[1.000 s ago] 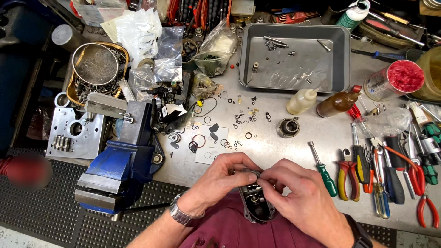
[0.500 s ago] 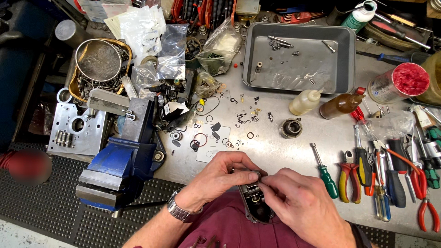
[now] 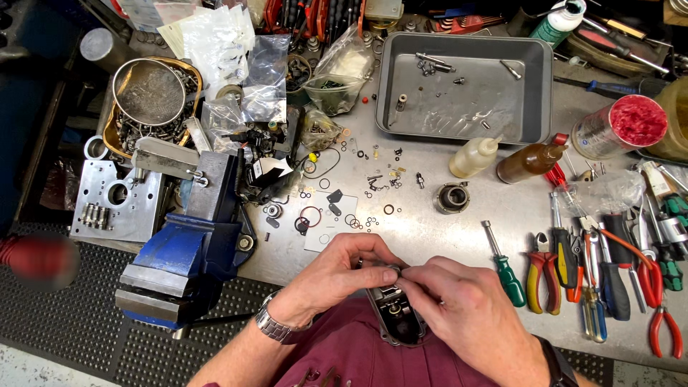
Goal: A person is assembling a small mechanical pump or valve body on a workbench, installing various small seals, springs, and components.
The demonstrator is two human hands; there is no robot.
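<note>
Right of the blue vise, your left hand and right hand pinch together the dark metal housing, screwdrivers beside.

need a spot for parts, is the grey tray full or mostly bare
Mostly bare: the grey tray holds only a few small metal bits near its top and left.

A grey metal workbench fills most of the view, its top scuffed and evenly lit from above, with no hard shadows. A blue bench vise is clamped at its near left edge. Below the bench on the left, a black rubber floor mat with a ribbed grid pattern covers the floor, and a strip of pale concrete floor shows at the near left corner. The far edge of the bench is crowded with racks of tools. No wall or window is in view.
</note>
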